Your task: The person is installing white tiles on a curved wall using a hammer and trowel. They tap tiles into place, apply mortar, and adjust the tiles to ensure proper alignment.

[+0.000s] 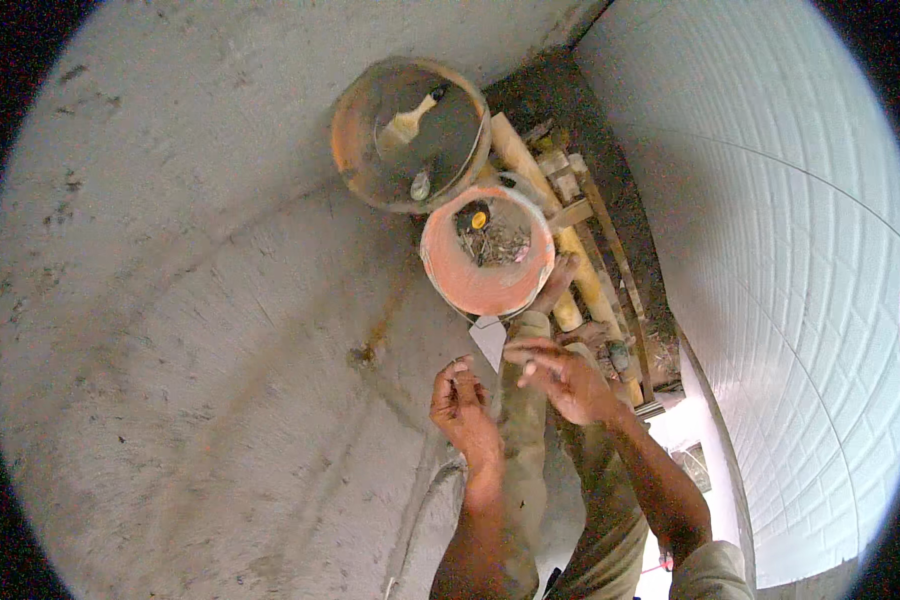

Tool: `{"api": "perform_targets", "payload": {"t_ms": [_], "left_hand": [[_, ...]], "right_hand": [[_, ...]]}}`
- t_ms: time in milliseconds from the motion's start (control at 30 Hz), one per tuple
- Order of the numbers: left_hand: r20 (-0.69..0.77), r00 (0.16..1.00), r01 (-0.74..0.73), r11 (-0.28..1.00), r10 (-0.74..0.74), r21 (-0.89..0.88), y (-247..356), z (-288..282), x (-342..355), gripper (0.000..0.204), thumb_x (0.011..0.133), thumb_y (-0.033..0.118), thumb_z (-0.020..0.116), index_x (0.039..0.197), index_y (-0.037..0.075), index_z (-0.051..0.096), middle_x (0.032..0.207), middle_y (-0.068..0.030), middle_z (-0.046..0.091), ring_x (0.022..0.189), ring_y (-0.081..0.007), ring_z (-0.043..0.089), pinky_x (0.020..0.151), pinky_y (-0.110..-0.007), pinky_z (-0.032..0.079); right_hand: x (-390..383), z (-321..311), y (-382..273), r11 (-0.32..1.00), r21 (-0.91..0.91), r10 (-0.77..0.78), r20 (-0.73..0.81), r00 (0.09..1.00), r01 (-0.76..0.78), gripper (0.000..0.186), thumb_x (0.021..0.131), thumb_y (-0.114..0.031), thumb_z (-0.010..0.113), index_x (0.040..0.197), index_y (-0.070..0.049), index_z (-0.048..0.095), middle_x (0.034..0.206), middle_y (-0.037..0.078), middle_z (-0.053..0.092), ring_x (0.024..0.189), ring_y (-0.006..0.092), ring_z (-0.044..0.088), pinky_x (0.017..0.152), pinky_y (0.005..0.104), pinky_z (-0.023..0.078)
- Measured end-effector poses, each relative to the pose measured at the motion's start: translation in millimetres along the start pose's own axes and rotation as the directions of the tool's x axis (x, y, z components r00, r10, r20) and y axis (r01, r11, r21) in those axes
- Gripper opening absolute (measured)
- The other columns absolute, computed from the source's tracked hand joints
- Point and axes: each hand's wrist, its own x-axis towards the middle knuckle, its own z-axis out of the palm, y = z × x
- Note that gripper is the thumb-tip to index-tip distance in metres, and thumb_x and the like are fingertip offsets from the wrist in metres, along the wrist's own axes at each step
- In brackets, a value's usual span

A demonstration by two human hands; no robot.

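My left hand (463,405) is raised over my lap with its fingers curled and the fingertips pressed together; whatever lies in them, if anything, is too small to make out. Just to its right hovers my right hand (568,388), slightly blurred, its fingers stretched toward the left one and apart. Past both hands a flat, pale, angular piece (488,341) rests against the near side of an orange bucket (480,290). Twiggy debris and a round yellow item (479,220) lie inside that bucket.
Behind the bucket stands a large round tub (348,150) holding a paintbrush (406,127) and murky liquid. Wooden poles (530,165) and slats lie to the right, beside my feet. A rough grey wall (220,120) rises at left, a white brick-patterned panel (770,250) at right.
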Motion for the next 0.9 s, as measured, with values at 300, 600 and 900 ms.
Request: {"api": "perform_targets", "payload": {"t_ms": [300, 600, 900], "left_hand": [[0.355, 0.867, -0.459, 0.837, 0.35, 0.296, 81.5, -5.6, -44.3, 0.012, 0.095, 0.012, 0.067, 0.093, 0.001, 0.072, 0.08, -0.003, 0.066, 0.07, -0.0122, 0.056, 0.062, -0.03, 0.045], [0.608, 0.741, -0.589, 0.71, 0.283, 0.386, 191.7, 6.1, -117.0, 0.02, 0.098, 0.021, 0.064, 0.094, 0.002, 0.068, 0.07, -0.0083, 0.062, 0.063, -0.0149, 0.054, 0.06, -0.033, 0.045], [0.803, 0.541, -0.798, 0.455, 0.25, 0.396, 236.9, 33.0, -182.5, 0.02, 0.098, 0.02, 0.058, 0.096, 0.001, 0.063, 0.071, -0.0162, 0.063, 0.062, -0.0223, 0.062, 0.062, -0.04, 0.048]], "right_hand": [[-56.0, 3.6, -108.5, 0.989, -0.051, -0.141, -0.019, 0.99, 0.14, 0.033, 0.101, -0.015, 0.056, 0.132, -0.005, 0.063, 0.138, 0.014, 0.058, 0.126, 0.0337, 0.057, 0.105, 0.043, 0.047], [-132.4, -8.7, -204.2, 0.957, -0.166, -0.276, -0.243, 0.93, 0.24, 0.031, 0.097, -0.01, 0.057, 0.126, 0.001, 0.064, 0.137, 0.016, 0.058, 0.122, 0.0356, 0.06, 0.102, 0.0415, 0.049], [-209.2, -25.8, -241.4, 0.909, -0.356, -0.371, -0.451, 0.812, 0.217, 0.031, 0.097, -0.008, 0.059, 0.126, 0.002, 0.063, 0.136, 0.016, 0.058, 0.119, 0.033, 0.062, 0.1, 0.0388, 0.05]]}}
